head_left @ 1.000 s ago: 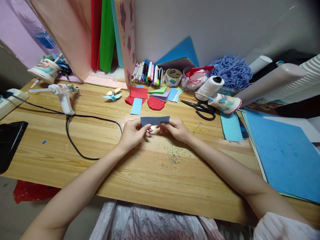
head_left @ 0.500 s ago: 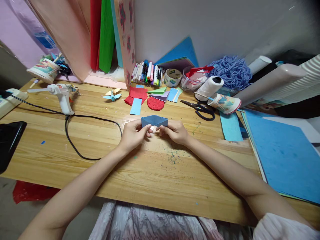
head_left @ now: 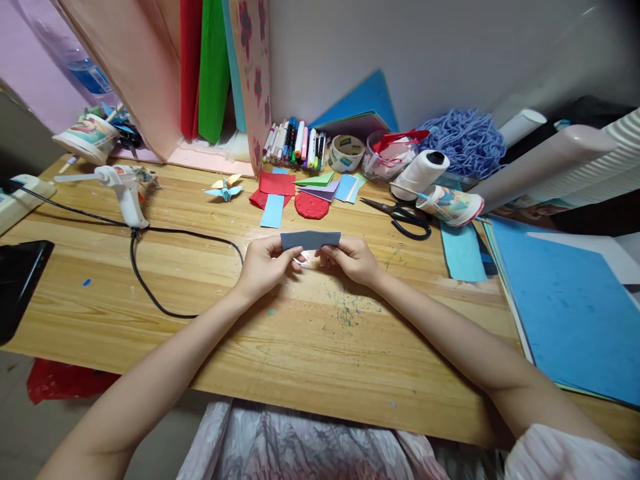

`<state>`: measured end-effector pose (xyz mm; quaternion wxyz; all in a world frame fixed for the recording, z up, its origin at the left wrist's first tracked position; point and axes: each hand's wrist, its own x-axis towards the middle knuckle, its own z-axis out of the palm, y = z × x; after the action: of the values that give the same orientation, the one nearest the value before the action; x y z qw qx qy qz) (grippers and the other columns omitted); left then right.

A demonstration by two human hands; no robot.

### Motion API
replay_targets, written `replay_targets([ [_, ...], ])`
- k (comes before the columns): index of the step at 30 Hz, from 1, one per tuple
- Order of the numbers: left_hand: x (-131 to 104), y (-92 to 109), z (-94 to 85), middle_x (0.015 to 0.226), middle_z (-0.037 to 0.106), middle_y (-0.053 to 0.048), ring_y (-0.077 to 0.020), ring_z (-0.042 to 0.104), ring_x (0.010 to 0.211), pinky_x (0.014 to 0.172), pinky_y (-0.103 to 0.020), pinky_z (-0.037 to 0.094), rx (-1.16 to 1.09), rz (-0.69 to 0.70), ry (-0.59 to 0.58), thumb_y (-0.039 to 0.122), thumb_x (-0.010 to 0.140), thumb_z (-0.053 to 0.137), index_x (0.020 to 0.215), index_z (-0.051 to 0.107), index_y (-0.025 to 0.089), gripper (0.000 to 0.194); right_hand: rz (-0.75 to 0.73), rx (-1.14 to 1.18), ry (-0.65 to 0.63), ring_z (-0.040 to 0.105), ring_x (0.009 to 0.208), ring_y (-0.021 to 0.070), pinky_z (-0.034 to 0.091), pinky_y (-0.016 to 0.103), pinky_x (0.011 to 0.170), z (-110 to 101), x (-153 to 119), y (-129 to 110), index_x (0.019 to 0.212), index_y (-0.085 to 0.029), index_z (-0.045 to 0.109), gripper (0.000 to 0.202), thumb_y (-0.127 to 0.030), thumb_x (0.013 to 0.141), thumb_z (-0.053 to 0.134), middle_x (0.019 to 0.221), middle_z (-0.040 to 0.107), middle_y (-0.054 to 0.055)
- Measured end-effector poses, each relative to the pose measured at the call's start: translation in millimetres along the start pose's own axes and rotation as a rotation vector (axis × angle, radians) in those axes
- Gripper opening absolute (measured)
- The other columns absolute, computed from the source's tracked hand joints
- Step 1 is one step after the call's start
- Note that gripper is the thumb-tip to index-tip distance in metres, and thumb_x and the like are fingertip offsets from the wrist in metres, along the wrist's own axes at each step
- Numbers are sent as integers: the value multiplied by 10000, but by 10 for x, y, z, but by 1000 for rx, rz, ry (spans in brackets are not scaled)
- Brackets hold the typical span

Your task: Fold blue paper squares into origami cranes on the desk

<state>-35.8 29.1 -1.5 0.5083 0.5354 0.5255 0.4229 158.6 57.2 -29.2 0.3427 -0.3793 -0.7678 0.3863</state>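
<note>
Folded blue-grey paper (head_left: 310, 241), its front bent into angled facets half a second ago, now straightened to a long, nearly flat strip; all else about it much as before. Position: above the middle of the wooden table (head_left: 310, 373), between the two hands. Left hand (head_left: 263, 268): thumb and fingers closed on the strip's left end. Right hand (head_left: 354, 261): thumb and fingers closed on its right end. Beyond the strip, near it: one light blue paper strip (head_left: 271, 212), partly under red crepe paper (head_left: 277, 185); one red disc (head_left: 311, 206); one green folded paper (head_left: 317, 180), overlapping a purple one (head_left: 324, 193). To the left: one small paper crane (head_left: 225, 189), yellow and blue; one white glue gun (head_left: 128, 199), standing, black cord (head_left: 200, 235) trailing towards the left hand. To the right: black-handled scissors (head_left: 411, 223), lying; one white spool (head_left: 421, 175), tilted; one printed cup (head_left: 453, 206), on its side. Along the wall: a row of markers (head_left: 295, 147); one tape roll (head_left: 347, 155); a heap of blue-violet yarn (head_left: 463, 143).
</note>
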Motion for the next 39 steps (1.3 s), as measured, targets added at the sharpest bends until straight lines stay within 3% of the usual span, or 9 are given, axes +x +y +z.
replay_targets([
  [6,4,21,17,664,691,-64,-143,634,516,487,-252,540,-54,-30,-7,295,722,665,698,648,103,195,-14,-55,14,582,647,139,444,264,617,15,10,0,770,-172,603,270,-322,906,425,704,628,33],
  [8,-5,37,31,672,691,-69,-147,637,523,484,-258,544,-80,-49,-3,322,717,673,710,643,96,227,-55,-104,125,585,768,157,468,282,671,35,14,-4,945,-184,582,172,-308,883,480,881,625,58],
  [11,-19,60,50,689,693,-80,-151,638,524,479,-262,544,-104,-64,1,357,704,686,699,637,89,273,-124,-54,344,564,856,158,503,276,666,66,18,1,1170,-234,447,401,-280,807,611,1057,541,66],
  [13,-21,64,55,683,692,-81,-154,637,522,484,-268,544,-122,-74,-5,377,694,696,699,634,87,296,-162,-22,423,552,838,146,519,266,647,71,21,0,1163,-260,428,441,-262,781,648,1040,512,47],
  [16,-13,45,52,690,690,-75,-158,643,542,513,-277,550,-145,-71,-29,392,695,699,722,630,91,309,-200,-87,385,538,820,148,521,262,611,48,26,-19,1007,-244,505,253,-264,791,636,971,511,36],
  [20,-9,0,39,756,694,-64,-136,648,591,582,-262,550,-115,10,-82,411,819,566,767,611,112,306,-280,-225,317,538,845,173,509,310,677,13,30,-44,860,-210,551,39,-248,851,556,901,523,49],
  [27,-26,-42,34,796,691,-42,-118,638,588,602,-249,526,146,142,-109,377,912,418,797,569,140,304,-348,-278,238,562,882,187,482,326,740,21,16,-22,905,-200,574,65,-182,858,532,948,561,72],
  [34,-4,-62,38,853,682,-53,-120,634,584,566,-254,536,-30,100,-122,399,914,401,872,519,149,280,-283,-153,252,560,891,181,475,328,761,0,41,-35,892,-208,606,80,-214,870,530,928,563,55],
  [39,-7,-49,23,809,680,-42,-124,632,598,591,-257,525,76,119,-130,383,923,381,839,523,153,283,-313,-157,222,554,854,169,468,311,733,3,37,-14,910,-206,609,100,-185,870,519,897,554,47],
])
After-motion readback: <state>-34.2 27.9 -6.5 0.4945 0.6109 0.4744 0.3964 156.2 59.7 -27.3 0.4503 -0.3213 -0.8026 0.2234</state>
